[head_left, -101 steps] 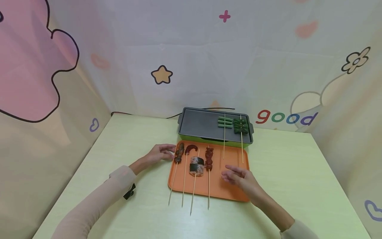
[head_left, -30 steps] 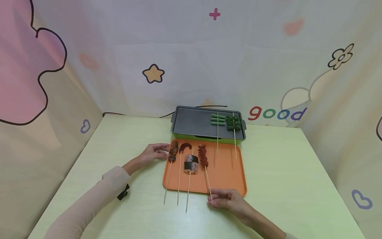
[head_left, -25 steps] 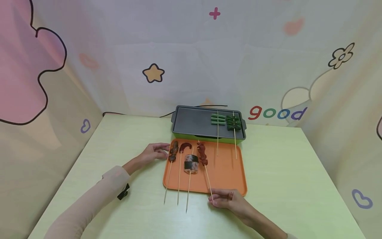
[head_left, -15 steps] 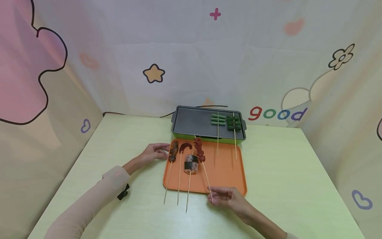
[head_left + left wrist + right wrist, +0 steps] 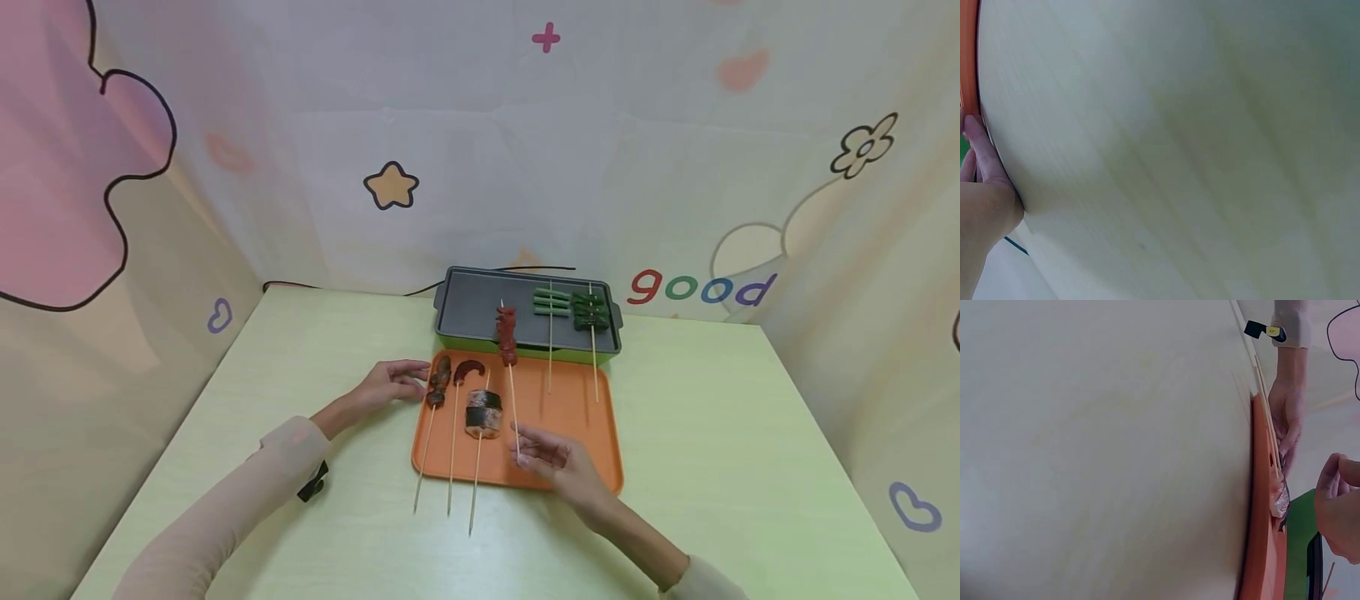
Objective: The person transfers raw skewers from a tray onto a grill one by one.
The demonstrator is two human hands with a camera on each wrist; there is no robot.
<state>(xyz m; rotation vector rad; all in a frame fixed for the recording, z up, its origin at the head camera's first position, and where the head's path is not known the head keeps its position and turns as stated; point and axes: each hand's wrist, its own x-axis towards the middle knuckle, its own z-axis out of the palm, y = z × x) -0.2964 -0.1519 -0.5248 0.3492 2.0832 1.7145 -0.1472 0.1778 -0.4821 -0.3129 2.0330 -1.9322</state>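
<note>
In the head view my right hand (image 5: 564, 471) pinches the lower stick of a red meat skewer (image 5: 507, 335). The meat is raised over the front edge of the dark griddle (image 5: 472, 304). My left hand (image 5: 384, 386) touches the left rim of the orange tray (image 5: 570, 417) with its fingers mostly straight. On the tray lie a brown meat skewer (image 5: 438, 379), a curled red tentacle-like skewer (image 5: 470, 369) and a skewer with a thick black-and-white banded piece (image 5: 483, 415). In the right wrist view my right hand (image 5: 1341, 512) is partly cut off and its skewer is hidden.
A skewer of green stalks (image 5: 551, 302) and a leafy green skewer (image 5: 590, 312) lie on the griddle's right side, sticks reaching out over the tray. A printed curtain (image 5: 480, 167) stands behind the table (image 5: 697, 433). A black cable (image 5: 423, 289) runs along the back.
My right hand reached the red meat skewer, pinched its stick, lifted it from the tray and carried it forward to the griddle's front edge. My left hand stays at the tray's left rim.
</note>
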